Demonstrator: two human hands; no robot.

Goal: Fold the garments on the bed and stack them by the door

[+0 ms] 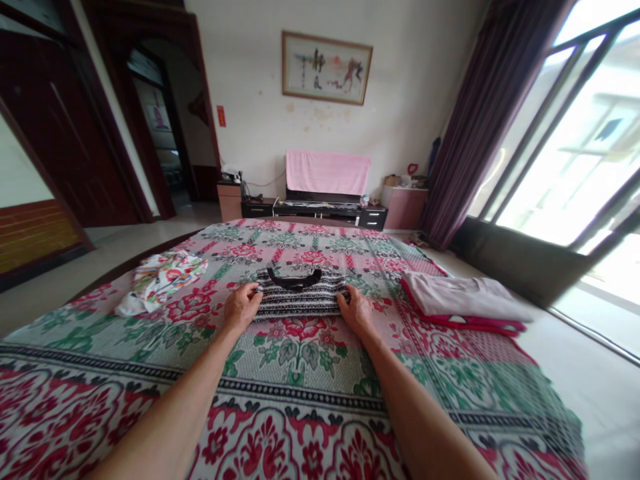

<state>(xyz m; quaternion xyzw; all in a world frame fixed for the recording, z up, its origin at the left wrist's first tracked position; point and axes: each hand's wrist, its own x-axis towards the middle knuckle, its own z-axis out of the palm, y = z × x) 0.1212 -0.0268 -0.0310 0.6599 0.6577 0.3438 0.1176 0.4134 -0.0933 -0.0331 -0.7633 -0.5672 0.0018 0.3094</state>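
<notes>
A folded black-and-white patterned top with a black collar lies in the middle of a bed covered by a floral red, green and pink sheet. My left hand grips the garment's left edge, fingers curled onto the fabric. My right hand rests on its right edge, fingers pressed on the cloth. Both arms reach forward over the sheet.
A crumpled colourful floral garment lies at the left of the bed. A folded stack of pink and red clothes sits at the right edge. Beyond the bed stand a low dark cabinet, a pink-draped screen, a doorway at left and a window with a purple curtain at right.
</notes>
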